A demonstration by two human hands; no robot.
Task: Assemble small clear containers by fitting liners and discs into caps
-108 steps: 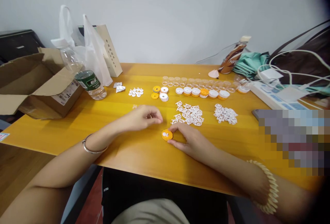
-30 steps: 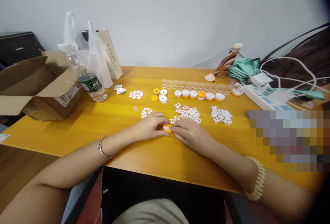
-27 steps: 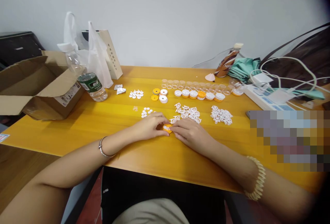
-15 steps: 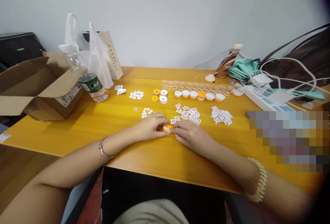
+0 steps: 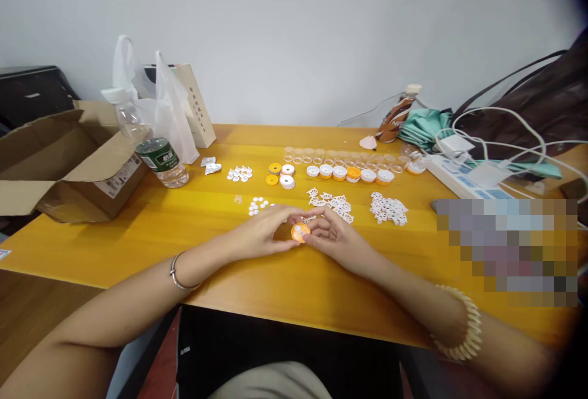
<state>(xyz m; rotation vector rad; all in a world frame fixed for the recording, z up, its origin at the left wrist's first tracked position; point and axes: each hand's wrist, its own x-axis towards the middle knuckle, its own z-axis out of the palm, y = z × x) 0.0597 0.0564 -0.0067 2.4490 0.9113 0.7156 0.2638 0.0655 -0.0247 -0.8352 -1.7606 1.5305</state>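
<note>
Between my two hands is a small round orange disc (image 5: 301, 233) with white pieces on its face, tilted up toward me. My left hand (image 5: 271, 231) grips its left edge with thumb and fingers. On the other side my right hand (image 5: 334, 236) has its thumb on the disc's lower right edge, fingers curled behind. Just beyond my hands lie a heap of white openwork pieces (image 5: 337, 206) and several small white round caps (image 5: 258, 205). White pegged pieces (image 5: 239, 173) and stacked orange and white discs (image 5: 287, 181) stand farther back.
A row of clear round cups (image 5: 340, 158) stands behind a line of white and orange discs (image 5: 339, 173). Another white openwork heap (image 5: 388, 208) is right. An open cardboard box (image 5: 82, 172) and water bottle (image 5: 163, 160) stand left; a power strip (image 5: 452, 177) with cables lies right.
The orange disc has tipped up so its face shows more. My right hand's fingers have shifted from its top to around its right edge. The view has moved slightly.
</note>
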